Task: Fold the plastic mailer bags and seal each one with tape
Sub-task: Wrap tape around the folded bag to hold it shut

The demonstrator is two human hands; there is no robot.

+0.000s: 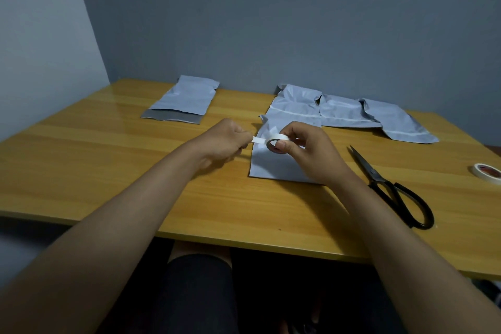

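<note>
1. Grey-blue walls met in a corner behind a glossy wooden table (108, 171), whose front edge ran just below the forearms; a dark-clothed lap showed beneath it.
2. On the left hand (225, 141) the fingers (242, 138) were curled tight, pinching the free end of a white tape strip (259, 140) drawn a short way off the roll.
3. On the right hand (306, 152) the thumb and fingers were curled round the white tape roll (276, 141), holding it on edge just above the table, with the thumb (283, 147) lying over the roll's open core.
4. Directly under and behind both sets of fingertips lay a folded grey mailer bag (271, 165), flat on the wood, its near edge just beside the right wrist.
5. Beyond the fingers, towards the wall, three more grey mailer bags (344, 114) lay overlapping in a row, each crossed by a pale line.
6. Away to the left of the left fingers, well apart from them, a separate mailer bag (187, 97) lay with its darker flap turned towards the person.
7. To the right of the right hand, black scissors (393, 190) rested on the table with the blades together, tips pointing away from the person.
8. Further right, at the frame edge, sat a second tape roll (486, 171) with a reddish label in its core; whatever was printed there was too small to read.
</note>
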